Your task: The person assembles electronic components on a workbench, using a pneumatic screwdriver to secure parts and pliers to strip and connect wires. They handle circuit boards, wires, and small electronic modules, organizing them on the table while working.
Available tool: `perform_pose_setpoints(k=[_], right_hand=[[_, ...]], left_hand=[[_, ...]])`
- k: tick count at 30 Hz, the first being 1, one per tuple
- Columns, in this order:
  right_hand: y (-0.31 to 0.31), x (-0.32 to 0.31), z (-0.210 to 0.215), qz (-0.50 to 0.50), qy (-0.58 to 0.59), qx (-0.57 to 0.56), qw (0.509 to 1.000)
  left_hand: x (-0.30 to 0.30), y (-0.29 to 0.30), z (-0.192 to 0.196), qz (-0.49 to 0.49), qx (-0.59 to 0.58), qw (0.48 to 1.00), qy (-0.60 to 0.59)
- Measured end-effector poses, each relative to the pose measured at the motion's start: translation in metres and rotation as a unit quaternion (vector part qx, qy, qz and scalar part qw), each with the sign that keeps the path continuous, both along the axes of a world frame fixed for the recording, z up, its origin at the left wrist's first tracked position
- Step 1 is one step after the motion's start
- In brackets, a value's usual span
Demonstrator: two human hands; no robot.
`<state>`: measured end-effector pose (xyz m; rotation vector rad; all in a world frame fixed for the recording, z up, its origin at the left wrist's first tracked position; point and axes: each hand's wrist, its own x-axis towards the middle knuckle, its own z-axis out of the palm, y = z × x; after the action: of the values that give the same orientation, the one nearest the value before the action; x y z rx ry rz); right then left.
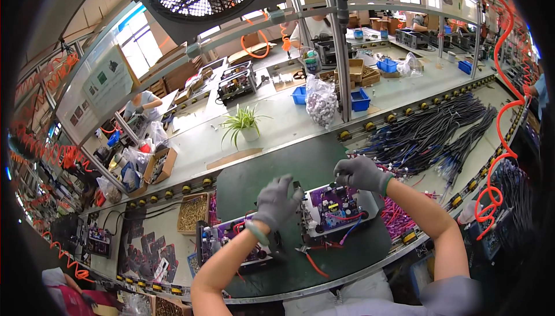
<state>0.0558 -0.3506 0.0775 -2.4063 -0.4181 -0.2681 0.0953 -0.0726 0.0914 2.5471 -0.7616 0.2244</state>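
Containers first: a cardboard box point(193, 212) left of the green mat point(272, 174) is full of small brass-coloured bits, look like screws. Further back, two blue bins point(359, 100) sit by a clear bag point(321, 101) stuffed with small pale parts, can't tell what they are. Another open carton point(163, 164) on the left has bagged stuff in it.

The unit point(338, 211) being worked on sits on the mat, right in front of the person. It's a shallow light-grey tray-like housing with a purple circuit board inside, black and yellow components, red and blue wires trailing off the near edge. Its long axis runs roughly left-right, tilted up a bit toward the right; open side faces up.

Both hands wear grey gloves. Left hand point(276, 203) is curled, gripping the unit's left end. Right hand point(361, 173) is bent over the far right edge, fingers pinched on it.

A second unit point(231, 241) lies just left, partly under the left forearm. A pile of black cables point(428, 131) sits off right.
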Motion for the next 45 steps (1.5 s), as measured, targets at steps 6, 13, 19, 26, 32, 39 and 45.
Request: perform_pose_setpoints(k=[6,13,19,26,32,39,45], right_hand=[[-0.002,0.006,-0.012,-0.021,-0.111,-0.028,0.993],[-0.003,0.009,-0.014,-0.072,-0.053,-0.103,0.991],[-0.002,0.004,-0.003,-0.054,-0.016,-0.042,0.998],[0.001,0.004,-0.010,-0.045,-0.088,0.007,0.995],[0.002,0.004,-0.011,-0.050,-0.102,0.002,0.994],[0.002,0.000,-0.007,-0.073,-0.080,0.000,0.994],[0.003,0.000,-0.007,-0.062,-0.120,0.031,0.990]], left_hand=[[0.020,-0.083,0.019,-0.107,-0.045,0.991,0.073],[0.037,-0.112,0.002,-0.153,-0.130,0.938,0.282],[0.032,-0.094,-0.006,-0.158,-0.148,0.945,0.244],[0.034,-0.098,-0.011,-0.120,-0.087,0.973,0.176],[0.044,-0.098,-0.019,-0.131,-0.146,0.928,0.316],[0.043,-0.103,-0.023,-0.127,-0.160,0.927,0.313],[0.045,-0.099,-0.016,-0.102,-0.191,0.886,0.410]])
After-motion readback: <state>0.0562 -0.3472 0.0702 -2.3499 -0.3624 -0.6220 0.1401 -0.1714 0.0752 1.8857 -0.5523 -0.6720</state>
